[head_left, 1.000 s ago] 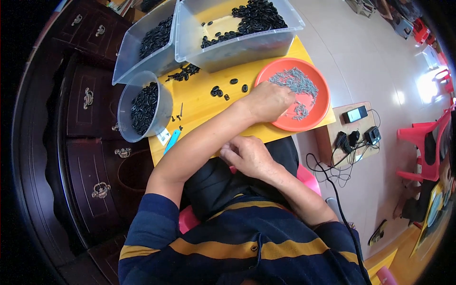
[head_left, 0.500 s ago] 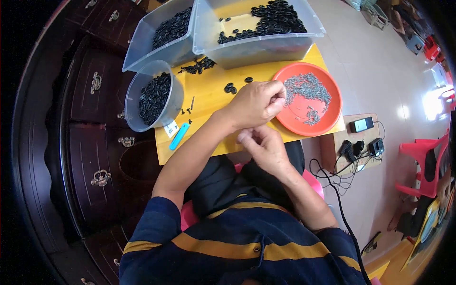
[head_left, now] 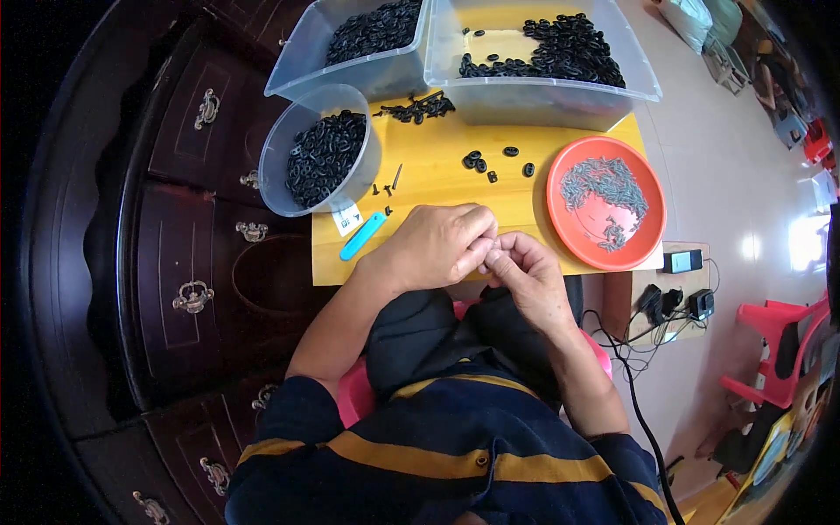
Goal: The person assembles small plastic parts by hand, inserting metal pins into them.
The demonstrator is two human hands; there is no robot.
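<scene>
Both hands met fingertip to fingertip at the near edge of the yellow board.

At ten o'clock from the hands stood one round clear tub (head_left: pixel 322 156) of black rings, with one blue tool (head_left: pixel 362 236) lying aslant just beside it. The left hand (head_left: pixel 429 249) and right hand (head_left: pixel 525 276) pinched narrowly together around something small, probably one ring and a pin, though the fingers hid it. Five loose black rings (head_left: pixel 495 164) lay at twelve o'clock, near the left hand. Two clear bins (head_left: pixel 542 52) sat beyond. One orange plate (head_left: pixel 605 203) of grey pins lay at two o'clock, nearer the right hand.
</scene>
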